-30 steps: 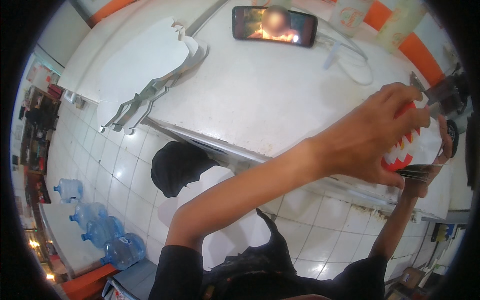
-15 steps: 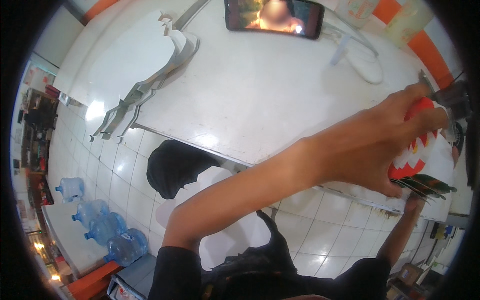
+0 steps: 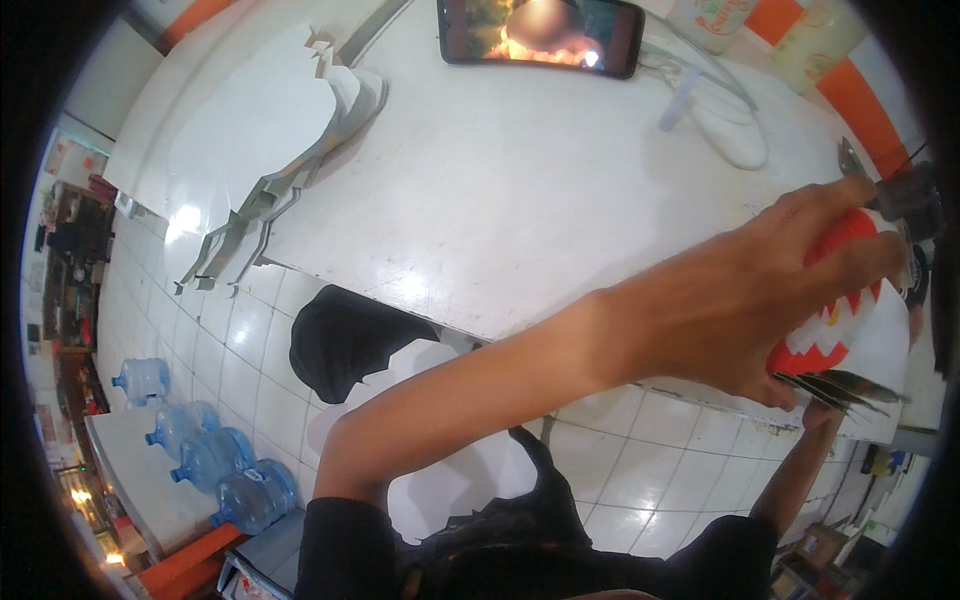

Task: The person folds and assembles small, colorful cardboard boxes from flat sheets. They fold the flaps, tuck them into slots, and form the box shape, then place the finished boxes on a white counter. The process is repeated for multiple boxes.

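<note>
My left hand (image 3: 730,300) reaches across to the right end of the table. Its fingers and thumb are spread wide around red-and-white printed cardboard (image 3: 815,358), gripping it from above. Thin dark-edged flaps (image 3: 850,388) stick out below the thumb. My right hand (image 3: 820,412) is at the table's edge just under these flaps. Its fingers are mostly hidden, so its hold does not show. At the left of the table lies a stack of white cardboard blanks (image 3: 250,130) with notched edges. Another white cardboard piece (image 3: 455,480) rests over my lap.
A phone (image 3: 540,38) showing a video stands at the far edge. Beside it lie a white cable (image 3: 735,140) and a small clear tube (image 3: 680,98). Clear cups (image 3: 710,22) stand at the far right. Large blue water bottles (image 3: 255,495) are at the lower left, near a black cloth-like object (image 3: 350,335).
The view has shifted slightly. My left hand and the red-and-white cardboard have moved a little down. The dark-edged flaps have tilted, and my right hand stays beneath them.
</note>
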{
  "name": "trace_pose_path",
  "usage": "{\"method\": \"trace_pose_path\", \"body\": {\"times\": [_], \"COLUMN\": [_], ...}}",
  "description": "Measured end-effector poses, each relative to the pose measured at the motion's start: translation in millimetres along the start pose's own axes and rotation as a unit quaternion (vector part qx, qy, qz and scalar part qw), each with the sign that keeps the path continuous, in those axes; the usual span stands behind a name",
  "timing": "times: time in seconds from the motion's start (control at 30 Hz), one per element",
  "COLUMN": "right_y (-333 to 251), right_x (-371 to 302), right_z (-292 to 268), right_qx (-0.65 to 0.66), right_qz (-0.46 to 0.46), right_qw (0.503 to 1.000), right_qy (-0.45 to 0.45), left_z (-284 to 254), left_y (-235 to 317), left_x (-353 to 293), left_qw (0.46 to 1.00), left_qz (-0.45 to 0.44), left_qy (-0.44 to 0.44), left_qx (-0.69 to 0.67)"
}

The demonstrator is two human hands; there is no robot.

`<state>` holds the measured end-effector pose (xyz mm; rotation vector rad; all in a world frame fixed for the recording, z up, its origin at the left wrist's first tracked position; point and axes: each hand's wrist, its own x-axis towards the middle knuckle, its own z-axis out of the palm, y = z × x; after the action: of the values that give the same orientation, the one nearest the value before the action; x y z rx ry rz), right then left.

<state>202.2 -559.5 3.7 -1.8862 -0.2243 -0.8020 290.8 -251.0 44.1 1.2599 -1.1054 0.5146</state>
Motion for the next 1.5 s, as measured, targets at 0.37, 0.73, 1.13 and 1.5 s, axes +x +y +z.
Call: {"method": "trace_pose_path", "body": {"times": [0.37,0.73,1.13,1.5], "right_y": [-2.4,-32.7,-35.6,-28.0], "right_x": [-6.0,44.6,55.3,41.8], "right_z": [-3.7,34.1,37.5,39.8], "right_qx": [-0.007,-0.014,0.159,0.092], "right_qz": [-0.002,-0.144,-0.077,-0.039], "right_qw": [1.0,0.985,0.977,0.994], "right_qy": [0.0,-0.093,-0.121,-0.034], "left_z": [-4.3,-5.8,-11.1,-12.9], "left_y": [1.3,-0.4,4.3,10.8], "left_x": [0.6,1.2,3.7,0.4], "left_qw": [0.998,0.998,0.999,0.999], "left_qz": [-0.02,-0.032,0.013,-0.01], "left_qy": [-0.044,-0.047,-0.036,-0.035], "left_qx": [0.039,0.01,0.032,0.02]}}
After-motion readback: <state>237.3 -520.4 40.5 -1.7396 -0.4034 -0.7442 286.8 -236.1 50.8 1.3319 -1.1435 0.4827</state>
